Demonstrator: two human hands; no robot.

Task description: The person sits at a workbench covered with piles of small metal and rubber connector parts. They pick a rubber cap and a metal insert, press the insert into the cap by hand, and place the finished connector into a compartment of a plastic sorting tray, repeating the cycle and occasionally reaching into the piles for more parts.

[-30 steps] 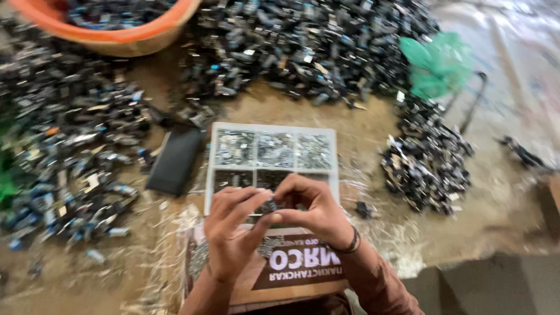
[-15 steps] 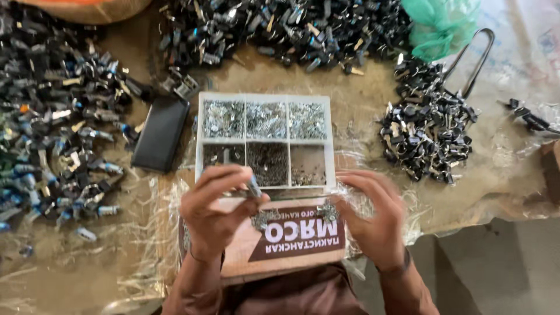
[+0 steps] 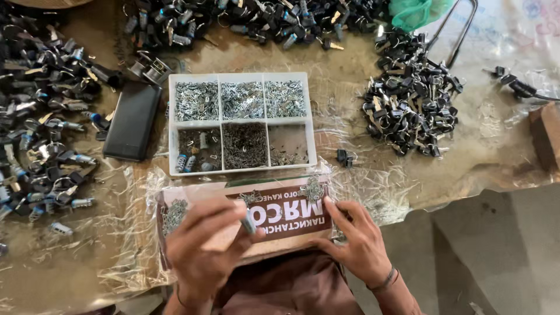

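My left hand (image 3: 201,248) pinches a small silvery lock cylinder (image 3: 248,223) between thumb and fingers, just above a flat cardboard box (image 3: 291,213) with a brown printed label. My right hand (image 3: 357,239) rests with spread fingers on the box's right edge and holds nothing. Small clusters of tiny metal pieces (image 3: 314,189) lie on the box near its fingertips. Right behind the box stands a white tray (image 3: 172,131) with several compartments. They hold silvery clips, dark springs and a few cylinders.
A black flat case (image 3: 133,119) lies left of the tray. Heaps of dark lock parts and keys lie at the left (image 3: 41,116), the back (image 3: 251,23) and the right (image 3: 411,99). A green bag (image 3: 417,11) lies at the back, a wooden block (image 3: 548,134) far right. Crinkled plastic sheet covers the table.
My hands, joined over the tray's front a second ago, have parted and drawn back over the cardboard box. The left keeps the small cylinder; the right has moved to the box's right edge.
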